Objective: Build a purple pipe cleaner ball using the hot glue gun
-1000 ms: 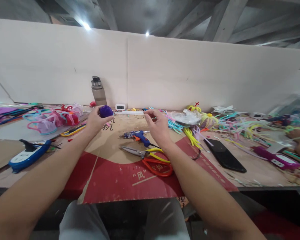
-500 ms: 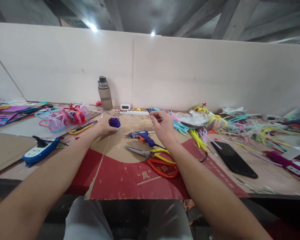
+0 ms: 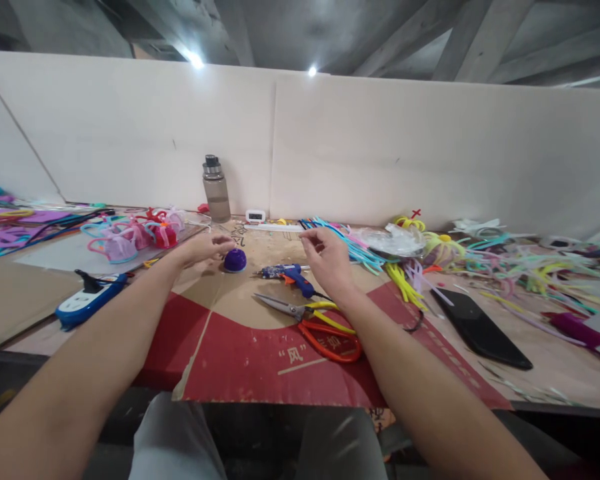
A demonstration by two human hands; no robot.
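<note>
On the cardboard stands a small purple fuzzy dome (image 3: 235, 261) with a light blue rim. My left hand (image 3: 205, 249) is just left of it, apart from it, fingers stretched out and holding nothing. My right hand (image 3: 326, 259) hovers above the right side of the cardboard, thumb and fingertips drawn together; whatever they may pinch is too small to make out. Below and between the hands lie a blue glue gun (image 3: 293, 277) and a pair of scissors (image 3: 300, 312) with one yellow and one red handle loop. Light blue pipe cleaners (image 3: 363, 253) lie just beyond my right hand.
Pink, lilac and red pipe-cleaner pieces (image 3: 125, 241) stand at left behind a blue-white power strip (image 3: 91, 301). A bottle (image 3: 216, 193) and small white clock (image 3: 255, 216) are at the back. A black phone (image 3: 483, 328) and loose pipe cleaners (image 3: 517, 263) lie at right.
My left hand has let go of the purple dome and drawn back to the left, leaving it on the cardboard. My right hand has barely moved. The view has shifted slightly.
</note>
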